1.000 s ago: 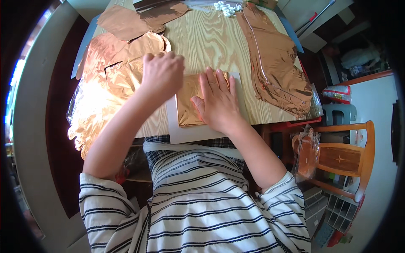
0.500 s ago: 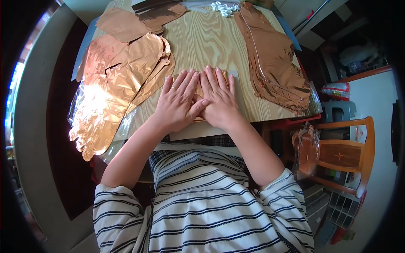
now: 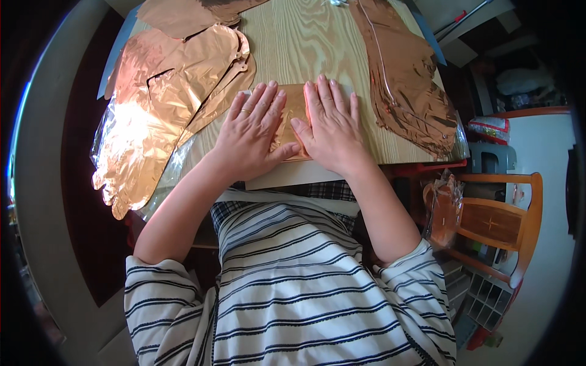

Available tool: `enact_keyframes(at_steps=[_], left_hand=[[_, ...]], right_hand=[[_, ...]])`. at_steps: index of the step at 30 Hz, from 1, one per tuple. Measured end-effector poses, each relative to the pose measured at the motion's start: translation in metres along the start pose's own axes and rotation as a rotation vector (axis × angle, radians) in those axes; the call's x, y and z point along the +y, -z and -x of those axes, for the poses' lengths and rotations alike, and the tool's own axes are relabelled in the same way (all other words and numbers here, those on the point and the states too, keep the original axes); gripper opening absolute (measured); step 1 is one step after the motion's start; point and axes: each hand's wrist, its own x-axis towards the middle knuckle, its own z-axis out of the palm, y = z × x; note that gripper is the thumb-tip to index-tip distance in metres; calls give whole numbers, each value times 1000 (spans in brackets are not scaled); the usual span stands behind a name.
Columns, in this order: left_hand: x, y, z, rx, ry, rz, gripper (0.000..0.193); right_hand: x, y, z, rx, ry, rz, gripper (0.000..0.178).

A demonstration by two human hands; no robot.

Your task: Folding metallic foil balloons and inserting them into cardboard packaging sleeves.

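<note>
Between and under my hands lies a folded piece of copper-coloured foil point(image 3: 292, 110), resting on a pale flat board point(image 3: 293, 175) at the table's near edge. My left hand point(image 3: 253, 131) lies flat on the foil's left side, fingers stretched forward and thumb out to the right. On the other side my right hand point(image 3: 332, 125) presses flat, its fingers straight and thumb pointing inward. Neither hand grips anything. The parts of the foil and board beneath the palms are hidden.
Flat shiny foil balloons point(image 3: 177, 79) lie piled on the wooden table point(image 3: 287, 43) at left. Another stack of copper foil balloons point(image 3: 406, 85) with a white ribbon covers the right side. A wooden chair point(image 3: 494, 222) stands at right, a clear bag point(image 3: 444, 207) hanging by it.
My hands have slid apart, the left one leftward and the right one rightward, uncovering more foil between them. The view has shifted slightly, so the table's far end shows less.
</note>
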Motion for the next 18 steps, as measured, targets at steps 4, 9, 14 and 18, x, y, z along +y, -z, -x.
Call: enact_keyframes(at_steps=[4, 9, 14, 18], left_hand=[[-9, 11, 11, -85, 25, -22, 98], [-11, 20, 17, -113, 31, -78, 108], [14, 42, 6, -172, 201, -124, 105], [61, 22, -26, 108, 217, 96, 91]], right_hand=[[-1, 0, 1, -6, -5, 20, 75], [-4, 2, 1, -13, -5, 28, 74], [-5, 3, 0, -40, -22, 23, 75], [-1, -3, 2, -32, 0, -1, 77]])
